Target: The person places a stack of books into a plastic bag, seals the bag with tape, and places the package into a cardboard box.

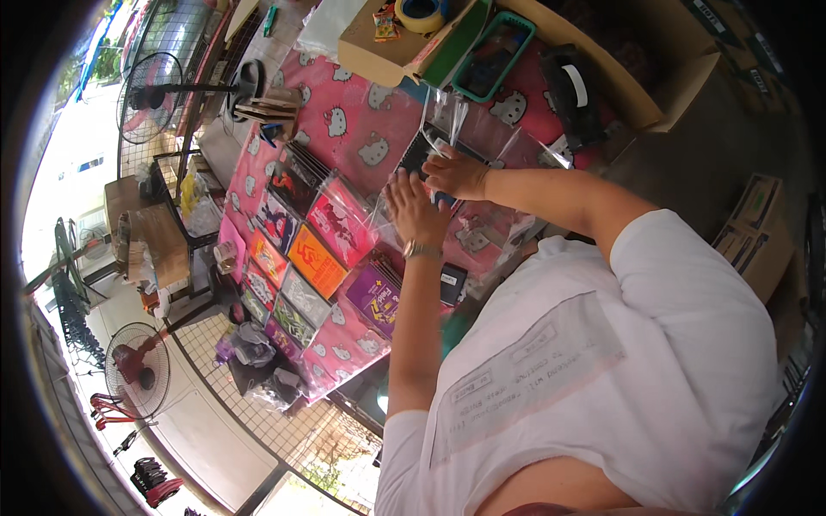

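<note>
A dark, spiral-edged notebook (416,153) lies partly inside a clear plastic sleeve (446,110) on the pink tablecloth. My left hand (416,209) rests on the sleeve's left side, fingers stretched out flat; a watch (422,249) circles that wrist. Just right of it, my right hand (459,175) has its fingers curled and pinches the plastic over the notebook. My two hands nearly touch. They cover much of the notebook, so its cover cannot be made out fully.
Stacks of wrapped notebooks, orange (316,261), red (342,222) and purple (375,297), stand left of my hands. A green basket (494,56), a black tape dispenser (575,95) and an open carton (688,90) sit beyond. Fans (138,370) stand at left.
</note>
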Demonstrator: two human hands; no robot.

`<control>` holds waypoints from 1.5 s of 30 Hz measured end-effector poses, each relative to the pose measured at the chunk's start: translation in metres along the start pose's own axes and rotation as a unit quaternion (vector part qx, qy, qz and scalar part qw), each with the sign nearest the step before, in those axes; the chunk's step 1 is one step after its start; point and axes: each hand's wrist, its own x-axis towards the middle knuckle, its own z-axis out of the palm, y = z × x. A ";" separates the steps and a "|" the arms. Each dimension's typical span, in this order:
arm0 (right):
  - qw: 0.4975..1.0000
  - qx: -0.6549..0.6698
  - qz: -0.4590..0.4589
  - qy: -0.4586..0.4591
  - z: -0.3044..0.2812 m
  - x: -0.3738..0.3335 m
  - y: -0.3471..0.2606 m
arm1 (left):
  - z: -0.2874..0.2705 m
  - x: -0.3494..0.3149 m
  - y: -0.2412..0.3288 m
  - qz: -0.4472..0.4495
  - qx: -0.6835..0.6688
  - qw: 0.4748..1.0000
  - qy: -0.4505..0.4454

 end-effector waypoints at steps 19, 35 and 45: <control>0.983 -0.035 0.041 -0.178 -0.022 -0.061 -0.047 | 0.049 0.024 -0.001 0.005 -0.020 0.999 -0.042; 0.794 -0.008 0.564 0.226 -0.137 -0.215 0.065 | 0.090 0.015 0.026 0.003 0.089 0.981 -0.170; 0.408 0.656 0.533 0.345 -0.147 -0.228 0.018 | 0.072 0.000 0.024 -0.026 0.054 0.970 -0.236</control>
